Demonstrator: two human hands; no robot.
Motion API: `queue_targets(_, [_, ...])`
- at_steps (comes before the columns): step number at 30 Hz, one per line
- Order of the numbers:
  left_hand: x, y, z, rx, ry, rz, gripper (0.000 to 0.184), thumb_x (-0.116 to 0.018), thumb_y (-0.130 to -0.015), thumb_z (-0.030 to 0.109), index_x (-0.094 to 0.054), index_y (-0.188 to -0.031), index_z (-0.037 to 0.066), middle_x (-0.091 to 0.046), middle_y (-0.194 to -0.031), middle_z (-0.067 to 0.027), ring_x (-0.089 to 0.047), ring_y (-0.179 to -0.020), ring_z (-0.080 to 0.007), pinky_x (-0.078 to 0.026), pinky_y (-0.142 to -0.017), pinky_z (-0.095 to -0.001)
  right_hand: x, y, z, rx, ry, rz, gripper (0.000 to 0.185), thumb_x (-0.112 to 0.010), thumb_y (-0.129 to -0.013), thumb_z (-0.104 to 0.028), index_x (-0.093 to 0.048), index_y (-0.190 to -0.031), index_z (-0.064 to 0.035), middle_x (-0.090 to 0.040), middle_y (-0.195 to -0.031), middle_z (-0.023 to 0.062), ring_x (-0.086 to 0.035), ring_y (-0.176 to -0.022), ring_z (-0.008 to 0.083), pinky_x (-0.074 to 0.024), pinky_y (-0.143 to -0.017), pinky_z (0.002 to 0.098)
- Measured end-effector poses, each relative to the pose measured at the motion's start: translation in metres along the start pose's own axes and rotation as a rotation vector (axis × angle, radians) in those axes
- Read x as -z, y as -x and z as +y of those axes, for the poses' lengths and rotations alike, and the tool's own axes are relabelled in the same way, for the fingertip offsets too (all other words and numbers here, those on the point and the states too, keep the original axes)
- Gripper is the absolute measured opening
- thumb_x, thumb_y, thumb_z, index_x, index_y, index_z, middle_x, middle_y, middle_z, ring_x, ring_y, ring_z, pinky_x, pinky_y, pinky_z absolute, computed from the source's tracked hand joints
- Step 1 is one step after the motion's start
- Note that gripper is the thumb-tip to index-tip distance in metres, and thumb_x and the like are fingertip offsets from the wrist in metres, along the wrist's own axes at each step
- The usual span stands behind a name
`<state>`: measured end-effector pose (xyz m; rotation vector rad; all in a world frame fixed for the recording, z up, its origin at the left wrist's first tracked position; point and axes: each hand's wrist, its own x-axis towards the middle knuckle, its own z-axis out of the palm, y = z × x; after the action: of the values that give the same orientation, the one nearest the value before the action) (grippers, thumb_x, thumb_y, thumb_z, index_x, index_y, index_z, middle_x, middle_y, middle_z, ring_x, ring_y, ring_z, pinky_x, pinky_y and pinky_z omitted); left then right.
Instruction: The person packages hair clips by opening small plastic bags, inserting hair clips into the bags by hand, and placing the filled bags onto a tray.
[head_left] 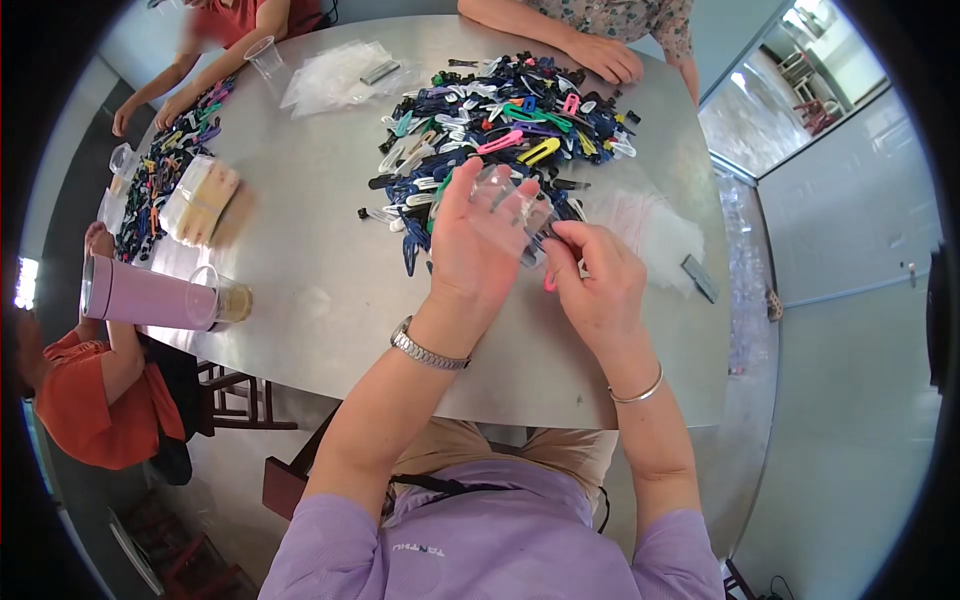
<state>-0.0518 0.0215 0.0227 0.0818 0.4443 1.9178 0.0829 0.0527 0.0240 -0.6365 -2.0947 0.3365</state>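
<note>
My left hand (468, 245) is turned palm up in front of the heap of hair clips (490, 120), with a small clear plastic bag (498, 208) across its fingers. My right hand (605, 290) pinches a dark hair clip (546, 233) between thumb and forefinger at the near end of the bag. Whether the clip is inside the bag or at its mouth, I cannot tell. A bit of a pink clip (550, 281) shows just below the right fingertips. The heap is mixed: navy, white, black, with some pink, yellow and green clips.
Flat clear bags (645, 230) lie at the right beside a grey bar (700, 278); more bags (335, 85) lie at the far left. A pink tumbler (150, 295), plastic cup (232, 300) and banded stack (200, 200) stand left. Other people sit around the metal table (330, 250).
</note>
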Motion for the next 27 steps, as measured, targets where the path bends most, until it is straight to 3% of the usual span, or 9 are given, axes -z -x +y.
queue_targets(3, [0.001, 0.001, -0.007, 0.021, -0.001, 0.028, 0.026, -0.048, -0.095, 0.031, -0.048, -0.111, 0.011, -0.053, -0.112, -0.0123, -0.053, -0.105, -0.0355, -0.044, -0.090, -0.0502, -0.002, -0.001, -0.004, -0.062, -0.014, 0.074, 0.014, -0.070, -0.073, -0.004, -0.061, -0.083, -0.0051, -0.063, -0.075, 0.0097, -0.059, -0.060, 0.0246, -0.0474, -0.052, 0.0325])
queue_targets(6, [0.005, 0.002, -0.014, 0.062, -0.057, -0.031, 0.028, -0.047, -0.096, 0.031, -0.045, -0.115, 0.012, -0.052, -0.116, -0.0140, -0.052, -0.108, -0.0358, -0.043, -0.091, -0.0510, 0.000, 0.000, -0.004, -0.077, 0.005, 0.052, 0.014, -0.071, -0.075, -0.005, -0.063, -0.087, -0.0041, -0.063, -0.075, 0.0094, -0.061, -0.061, 0.0215, -0.0477, -0.053, 0.0306])
queue_targets(9, [-0.001, 0.004, -0.006, 0.176, 0.093, 0.042, 0.031, -0.047, -0.095, 0.031, -0.043, -0.116, 0.009, -0.048, -0.117, -0.0144, -0.051, -0.105, -0.0337, -0.044, -0.089, -0.0487, 0.011, -0.005, -0.007, -0.151, -0.322, 0.040, 0.012, -0.065, -0.082, -0.001, -0.063, -0.094, 0.0016, -0.066, -0.079, 0.0067, -0.060, -0.064, 0.0102, -0.0480, -0.058, 0.0237])
queue_targets(11, [0.005, -0.006, 0.007, 0.168, 0.252, 0.081, 0.032, -0.043, -0.096, 0.031, -0.041, -0.117, 0.007, -0.047, -0.119, -0.0188, -0.049, -0.109, -0.0378, -0.042, -0.096, -0.0527, 0.022, -0.010, -0.003, -0.504, -0.658, 0.158, 0.011, -0.061, -0.086, -0.002, -0.064, -0.096, 0.0031, -0.067, -0.082, 0.0053, -0.059, -0.068, 0.0082, -0.0477, -0.061, 0.0229])
queue_targets(13, [0.008, -0.012, 0.016, 0.152, 0.320, 0.102, 0.031, -0.043, -0.096, 0.032, -0.043, -0.115, 0.007, -0.046, -0.120, -0.0188, -0.049, -0.110, -0.0383, -0.042, -0.097, -0.0534, 0.023, -0.009, 0.015, -0.454, -0.444, 0.073, 0.016, -0.064, -0.084, -0.008, -0.065, -0.097, 0.0006, -0.066, -0.081, 0.0059, -0.060, -0.068, 0.0111, -0.0476, -0.062, 0.0244])
queue_targets(15, [0.010, -0.012, 0.016, 0.158, 0.398, 0.066, 0.030, -0.041, -0.097, 0.033, -0.047, -0.109, 0.006, -0.046, -0.122, -0.0196, -0.049, -0.110, -0.0380, -0.041, -0.097, -0.0532, 0.025, -0.009, 0.019, -0.527, 0.071, -0.479, 0.022, -0.068, -0.079, -0.018, -0.066, -0.096, -0.0033, -0.065, -0.080, 0.0074, -0.062, -0.069, 0.0149, -0.0473, -0.062, 0.0266])
queue_targets(18, [0.007, -0.009, 0.013, 0.188, 0.365, 0.078, 0.029, -0.041, -0.097, 0.032, -0.049, -0.106, 0.006, -0.049, -0.119, -0.0206, -0.050, -0.109, -0.0372, -0.042, -0.096, -0.0528, 0.014, -0.006, 0.016, -0.466, 0.364, -0.606, 0.027, -0.071, -0.074, -0.024, -0.066, -0.094, -0.0063, -0.065, -0.080, 0.0095, -0.062, -0.069, 0.0203, -0.0475, -0.062, 0.0302])
queue_targets(25, [0.011, -0.016, 0.024, 0.122, 0.370, 0.077, 0.028, -0.043, -0.096, 0.031, -0.050, -0.107, 0.006, -0.053, -0.113, -0.0196, -0.052, -0.107, -0.0362, -0.044, -0.092, -0.0517, 0.006, 0.001, 0.026, -0.488, -0.011, -0.505, 0.022, -0.068, -0.074, -0.017, -0.065, -0.093, -0.0051, -0.065, -0.082, 0.0102, -0.063, -0.073, 0.0262, -0.0488, -0.065, 0.0360])
queue_targets(27, [0.014, -0.016, 0.023, 0.156, 0.396, 0.016, 0.028, -0.045, -0.095, 0.031, -0.051, -0.107, 0.006, -0.052, -0.114, -0.0190, -0.052, -0.105, -0.0360, -0.044, -0.091, -0.0505, -0.002, 0.003, 0.041, -0.318, 0.160, -0.151, 0.020, -0.066, -0.076, -0.015, -0.065, -0.093, -0.0046, -0.065, -0.085, 0.0093, -0.063, -0.076, 0.0260, -0.0489, -0.067, 0.0363])
